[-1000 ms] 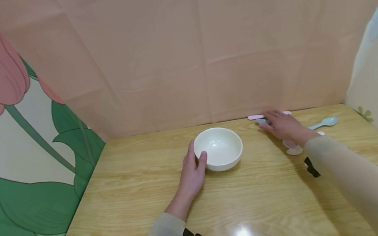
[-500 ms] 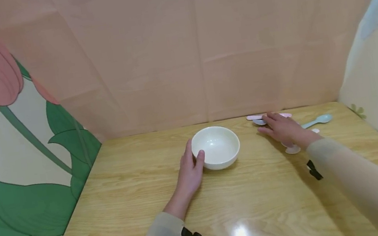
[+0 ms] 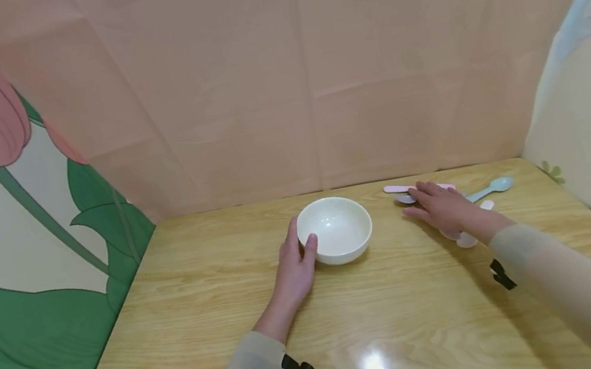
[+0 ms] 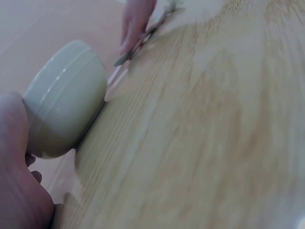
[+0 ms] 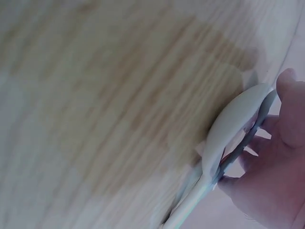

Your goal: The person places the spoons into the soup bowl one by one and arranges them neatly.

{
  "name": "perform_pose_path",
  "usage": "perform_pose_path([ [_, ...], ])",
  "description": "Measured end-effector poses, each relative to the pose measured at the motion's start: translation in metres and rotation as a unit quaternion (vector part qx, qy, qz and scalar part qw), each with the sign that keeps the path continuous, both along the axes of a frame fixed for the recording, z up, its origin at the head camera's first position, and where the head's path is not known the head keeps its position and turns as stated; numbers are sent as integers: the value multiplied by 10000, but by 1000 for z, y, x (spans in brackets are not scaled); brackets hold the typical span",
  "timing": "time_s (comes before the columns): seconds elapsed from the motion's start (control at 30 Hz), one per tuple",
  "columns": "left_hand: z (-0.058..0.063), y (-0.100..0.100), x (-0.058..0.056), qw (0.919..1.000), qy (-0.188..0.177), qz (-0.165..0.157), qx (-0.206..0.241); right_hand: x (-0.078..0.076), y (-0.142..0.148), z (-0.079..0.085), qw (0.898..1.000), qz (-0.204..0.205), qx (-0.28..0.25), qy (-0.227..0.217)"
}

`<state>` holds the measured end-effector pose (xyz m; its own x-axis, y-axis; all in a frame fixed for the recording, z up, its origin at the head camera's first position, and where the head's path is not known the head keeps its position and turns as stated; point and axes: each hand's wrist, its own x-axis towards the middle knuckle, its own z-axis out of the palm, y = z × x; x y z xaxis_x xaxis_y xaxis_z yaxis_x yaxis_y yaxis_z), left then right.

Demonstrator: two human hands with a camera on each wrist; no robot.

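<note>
Seems pretty early on: the left hand (image 3: 296, 271) has its grip round the side of the white bowl (image 3: 342, 257), toward the far edge of the surface (image 3: 218, 277), and the bowl's empty. The right hand (image 3: 449, 208) isn't clenched, just fingers stretched over the spoons (image 3: 405, 199) by the far right corner, presumably what's left. Versus a second ago, the pink handle (image 3: 397, 188) sits tilted, slightly off the far edge.

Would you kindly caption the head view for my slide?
Left hand holding a bowl, right hand over spoons on the table.
</note>
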<state>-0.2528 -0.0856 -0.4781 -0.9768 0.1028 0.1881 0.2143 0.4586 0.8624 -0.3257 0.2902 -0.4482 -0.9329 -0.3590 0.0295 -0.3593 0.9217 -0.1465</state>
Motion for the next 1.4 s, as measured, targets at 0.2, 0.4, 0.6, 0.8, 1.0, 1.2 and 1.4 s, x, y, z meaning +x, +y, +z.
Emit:
perform_pose_path([
  [0.2,0,-1,-1,10000,33,4,2,-3,2,-1,9997,-33,-224,-55],
  [0.4,0,0,0,10000,14,13,-8,-12,2,10,9997,-23,-219,136],
  [0.6,-1,2,-1,10000,33,3,-14,-24,1,11,9992,-135,-140,362],
  [0.8,-1,3,0,10000,-22,33,7,-31,0,13,9988,-245,-25,417],
  [1.0,-1,3,1,9999,-90,66,20,-37,0,9,9990,-212,-104,369],
  [1.2,-1,3,1,9999,-111,97,-45,-40,1,1,9979,-124,-267,569],
  [1.4,0,2,0,9999,-71,95,-92,-47,-1,-6,9959,-103,-263,860],
])
